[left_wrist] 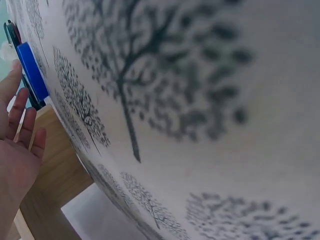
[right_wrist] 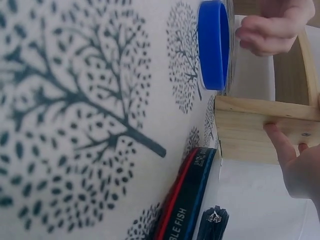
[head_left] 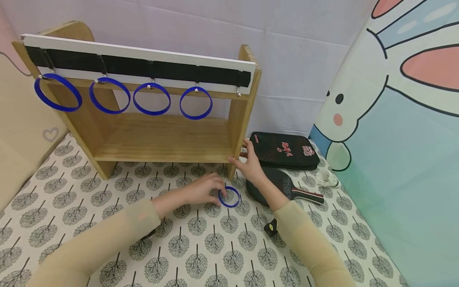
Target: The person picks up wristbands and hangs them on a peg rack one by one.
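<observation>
A blue ring (head_left: 238, 196) lies on the patterned cloth in front of the wooden rack (head_left: 161, 137). Over its left side in the head view hovers my left hand (head_left: 205, 189), fingers loosely bent. The right wrist view shows that hand apart from the ring (right_wrist: 212, 47), with a gap between them. My right hand (head_left: 253, 166) holds the rack's right side panel, thumb at the front edge and fingers against the outer face. From hooks on the rack's black-and-white bar hang several more blue rings (head_left: 196, 117); the rightmost hook (head_left: 238, 94) carries none.
Right of the rack lie a black case (head_left: 287, 149) with red and white print and a black paddle (head_left: 267, 185). A shuttlecock (head_left: 327, 178) sits by the right wall. A small black item (head_left: 270, 228) with a yellow mark is near the right forearm.
</observation>
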`<state>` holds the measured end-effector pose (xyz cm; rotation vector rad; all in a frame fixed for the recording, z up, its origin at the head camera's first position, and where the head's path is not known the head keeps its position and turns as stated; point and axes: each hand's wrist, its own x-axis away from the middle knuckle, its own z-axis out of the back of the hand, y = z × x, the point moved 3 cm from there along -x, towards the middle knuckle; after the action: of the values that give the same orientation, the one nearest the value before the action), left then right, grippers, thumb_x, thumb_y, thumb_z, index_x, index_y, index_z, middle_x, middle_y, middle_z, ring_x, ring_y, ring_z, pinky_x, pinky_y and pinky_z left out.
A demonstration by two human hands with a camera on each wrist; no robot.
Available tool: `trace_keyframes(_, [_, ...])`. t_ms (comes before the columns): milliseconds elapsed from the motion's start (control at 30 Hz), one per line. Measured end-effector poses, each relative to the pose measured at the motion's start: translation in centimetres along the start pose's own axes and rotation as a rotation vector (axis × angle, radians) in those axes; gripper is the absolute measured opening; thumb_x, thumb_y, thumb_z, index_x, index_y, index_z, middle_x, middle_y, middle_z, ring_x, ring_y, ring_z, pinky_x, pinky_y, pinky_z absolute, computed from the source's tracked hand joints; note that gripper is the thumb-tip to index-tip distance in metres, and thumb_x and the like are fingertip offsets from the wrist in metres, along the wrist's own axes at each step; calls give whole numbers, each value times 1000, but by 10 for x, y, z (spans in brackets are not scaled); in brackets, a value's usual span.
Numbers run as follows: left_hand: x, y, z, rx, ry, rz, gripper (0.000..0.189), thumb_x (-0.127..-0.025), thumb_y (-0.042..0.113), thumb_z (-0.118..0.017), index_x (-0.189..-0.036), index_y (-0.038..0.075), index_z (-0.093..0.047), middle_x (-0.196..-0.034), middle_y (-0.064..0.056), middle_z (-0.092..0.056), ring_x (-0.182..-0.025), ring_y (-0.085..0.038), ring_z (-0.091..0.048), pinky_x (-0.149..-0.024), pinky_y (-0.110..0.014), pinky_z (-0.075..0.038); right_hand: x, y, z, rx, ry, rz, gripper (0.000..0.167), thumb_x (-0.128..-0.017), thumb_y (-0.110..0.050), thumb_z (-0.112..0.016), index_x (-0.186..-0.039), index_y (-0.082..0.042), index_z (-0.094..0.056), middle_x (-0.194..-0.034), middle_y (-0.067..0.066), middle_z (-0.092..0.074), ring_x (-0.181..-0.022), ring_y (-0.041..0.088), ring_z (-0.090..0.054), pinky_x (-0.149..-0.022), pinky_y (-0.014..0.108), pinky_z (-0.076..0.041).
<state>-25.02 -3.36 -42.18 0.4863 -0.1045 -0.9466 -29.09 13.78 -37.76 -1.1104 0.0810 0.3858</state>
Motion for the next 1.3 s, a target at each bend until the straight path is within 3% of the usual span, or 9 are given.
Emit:
trace_keyframes(133, [-6, -6, -3, 3, -28, 6, 25, -73, 31, -76, -96, 21, -70, -104, 11, -65, -110, -15, -51, -106, -47, -34, 4, -10, 1, 3, -2, 6, 76, -89, -14, -65, -147, -11, -17, -141, 21, -32, -116, 39, -51, -85, 48, -52])
trace_keyframes(300, [-7, -9, -7, -25, -62, -1, 15, -77, 31, -74, -90, 23, -70, -104, 11, -64, -111, -16, -51, -106, -50, -34, -4, 14, -1, -3, 15, 5, 77, -88, -22, -68, -147, -23, -18, -141, 13, -33, -117, 32, -52, -84, 45, -53])
trace_keyframes(400, [-6, -8, -7, -30, -67, -3, 11, -79, 29, -72, -88, 23, -70, -107, 9, -64, -115, -18, -50, -107, -52, -31, -4, 15, -2, -3, 12, 1, 76, -88, -23, -67, -147, -23, -19, -142, 12, -33, -117, 32, -52, -84, 44, -53])
trace_keyframes(733, [-3, -7, -5, -34, -40, -1, 10, -82, 28, -71, -87, 22, -68, -100, 9, -65, -114, -19, -52, -106, -54, -33, -4, 13, -2, -20, 14, 7, 75, -88, -20, -68, -146, -22, -20, -141, 12, -33, -115, 33, -53, -82, 44, -54])
trace_keyframes(1100, [13, 7, 9, 50, 20, 14, 7, -86, 22, -67, -88, 17, -64, -89, 10, -61, -91, -11, -57, -102, -43, -41, -4, 13, -2, -39, 18, -1, 75, -88, -19, -68, -145, -22, -20, -141, 11, -34, -114, 32, -53, -84, 43, -54])
trace_keyframes(1233, [18, 13, 14, 109, 23, 43, 5, -88, 23, -65, -88, 18, -63, -86, 12, -62, -81, -7, -55, -89, -38, -46, -4, 13, -2, -41, 19, 3, 75, -88, -18, -68, -146, -22, -19, -140, 11, -34, -114, 32, -53, -84, 43, -54])
trace_keyframes(1300, [20, 16, 16, 118, 30, 42, 6, -88, 24, -65, -90, 18, -63, -85, 12, -63, -78, -4, -55, -94, -43, -45, -4, 13, -3, -43, 17, 4, 75, -88, -18, -68, -146, -22, -20, -140, 12, -34, -114, 32, -52, -84, 43, -54])
